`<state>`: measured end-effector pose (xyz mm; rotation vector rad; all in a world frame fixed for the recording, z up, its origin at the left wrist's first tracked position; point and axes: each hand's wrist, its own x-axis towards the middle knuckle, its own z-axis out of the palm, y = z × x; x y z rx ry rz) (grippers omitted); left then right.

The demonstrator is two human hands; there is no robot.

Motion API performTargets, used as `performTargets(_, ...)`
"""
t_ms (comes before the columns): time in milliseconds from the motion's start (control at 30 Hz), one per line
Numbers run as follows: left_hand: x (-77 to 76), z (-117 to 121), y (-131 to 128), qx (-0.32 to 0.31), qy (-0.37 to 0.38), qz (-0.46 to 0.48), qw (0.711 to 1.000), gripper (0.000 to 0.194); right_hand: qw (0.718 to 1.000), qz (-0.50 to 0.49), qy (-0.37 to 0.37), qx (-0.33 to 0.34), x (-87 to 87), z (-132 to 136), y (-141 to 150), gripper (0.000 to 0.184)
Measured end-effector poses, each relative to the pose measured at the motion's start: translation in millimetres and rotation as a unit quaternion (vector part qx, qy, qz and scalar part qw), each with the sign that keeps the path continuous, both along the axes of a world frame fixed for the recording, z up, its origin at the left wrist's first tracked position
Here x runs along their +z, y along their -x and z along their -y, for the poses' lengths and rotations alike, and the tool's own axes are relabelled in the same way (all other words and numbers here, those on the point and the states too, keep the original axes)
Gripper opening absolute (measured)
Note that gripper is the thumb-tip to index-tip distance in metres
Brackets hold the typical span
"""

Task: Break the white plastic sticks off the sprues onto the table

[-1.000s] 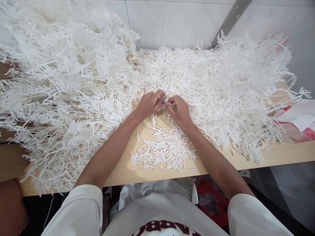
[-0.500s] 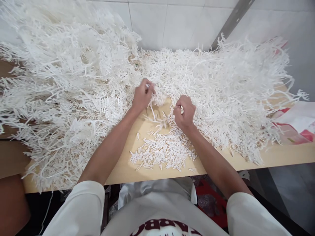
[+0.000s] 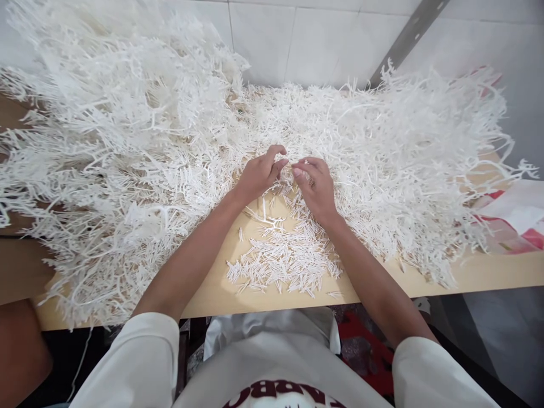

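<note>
bare left hand (image 3: pixel 258 177) and right hand (image 3: pixel 318 188), fingertips close
both narrowly curled; whether pinching anything, i cannot tell. thin white plastic-looking sticks (image 3: pixel 284 260) lie just this side on the pale wooden tabletop (image 3: pixel 208 294); a light touch suits them.

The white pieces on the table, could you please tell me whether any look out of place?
A tiny clump looks stray, lying left of and apart from the short-piece pile; the left strand heap looks untidy, spilling past the left end of the table.
</note>
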<state>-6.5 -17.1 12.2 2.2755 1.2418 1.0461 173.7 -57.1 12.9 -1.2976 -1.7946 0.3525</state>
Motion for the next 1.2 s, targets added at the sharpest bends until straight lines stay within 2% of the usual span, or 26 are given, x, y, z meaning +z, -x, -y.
performTargets(133,1.3,0.9,1.5,0.003,0.010,0.010,1.000,0.040,0.998,0.050,0.003,0.043,-2.6,-1.1,1.3,0.032)
performTargets(300,-0.2,-0.2,1.5,0.016,0.009,0.007,1.000,0.038,0.999,0.017,0.021,0.047,-1.1,-1.3,0.9,0.035)
performTargets(433,-2.3,-1.6,0.1,0.019,-0.022,-0.011,1.000,0.040,0.994,0.071,0.031,0.074,-1.5,-0.1,2.1,0.022)
performTargets(567,-1.1,-1.6,1.1,0.021,-0.006,0.002,1.000,0.039,0.993,0.079,0.041,0.079,-3.4,-0.9,2.1,0.007)
performTargets(767,-2.8,-3.3,1.9,0.023,0.003,0.009,1.000,0.034,0.996,0.028,0.065,0.058,-0.8,-2.5,1.8,0.009)
performTargets(1000,-3.5,-2.9,-0.3,0.050,-0.009,-0.001,0.999,0.027,0.986,0.094,0.063,0.119,2.7,2.3,1.3,0.005)
performTargets(1100,-0.5,-1.6,1.0,0.051,0.012,0.022,0.998,0.029,0.983,0.089,0.052,0.149,3.4,3.3,-0.4,0.021)
performTargets(1200,1.2,-0.9,3.0,0.032,0.030,0.052,0.998,0.035,0.995,0.043,0.045,0.081,2.6,1.3,-1.8,0.034)
